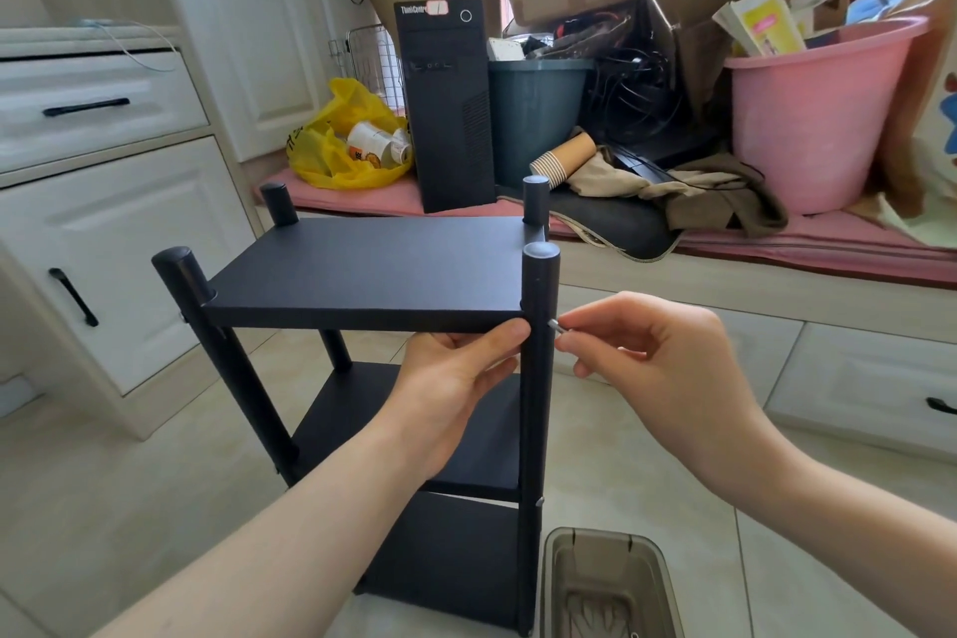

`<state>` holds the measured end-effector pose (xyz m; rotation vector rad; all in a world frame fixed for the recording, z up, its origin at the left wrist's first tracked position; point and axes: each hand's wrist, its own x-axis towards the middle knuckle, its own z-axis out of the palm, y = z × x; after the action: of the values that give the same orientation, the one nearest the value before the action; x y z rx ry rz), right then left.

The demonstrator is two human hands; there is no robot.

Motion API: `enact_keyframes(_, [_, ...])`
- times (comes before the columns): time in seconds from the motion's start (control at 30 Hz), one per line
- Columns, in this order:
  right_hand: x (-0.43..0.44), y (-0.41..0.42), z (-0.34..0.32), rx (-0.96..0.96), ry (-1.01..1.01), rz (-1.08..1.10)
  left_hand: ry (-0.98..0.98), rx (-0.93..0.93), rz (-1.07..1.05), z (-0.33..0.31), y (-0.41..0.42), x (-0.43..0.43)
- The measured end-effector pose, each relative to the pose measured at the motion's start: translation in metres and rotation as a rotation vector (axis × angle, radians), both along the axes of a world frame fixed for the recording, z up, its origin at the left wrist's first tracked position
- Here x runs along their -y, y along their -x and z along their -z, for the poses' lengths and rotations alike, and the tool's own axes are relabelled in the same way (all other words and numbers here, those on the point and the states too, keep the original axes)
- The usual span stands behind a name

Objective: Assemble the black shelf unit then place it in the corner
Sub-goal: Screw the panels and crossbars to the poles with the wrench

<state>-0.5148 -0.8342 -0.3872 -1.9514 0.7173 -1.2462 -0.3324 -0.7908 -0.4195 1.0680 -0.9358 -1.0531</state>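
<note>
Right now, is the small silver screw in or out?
Out: right hand pinches the small silver screw beside the black round post.

Your left hand [455, 378] grips the top board's front edge on the black three-tier shelf unit [362, 269]; your right hand [647, 352] pinches a small silver screw [553, 325] at its front-right post.

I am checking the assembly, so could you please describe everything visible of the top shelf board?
The top shelf board is a flat, matte black rectangular panel, lying level between four round black posts that rise above its corners. The left hand pinches its front edge beside the front right post, thumb on the edge, fingers beneath.
</note>
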Motion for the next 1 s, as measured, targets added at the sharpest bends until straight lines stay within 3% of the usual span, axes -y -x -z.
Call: enact_keyframes(1.0, [0.0041, -0.0077, -0.0049, -0.015, -0.049, -0.022, 0.006, 0.011, 0.001, -0.0042, 0.0003, 0.0017])
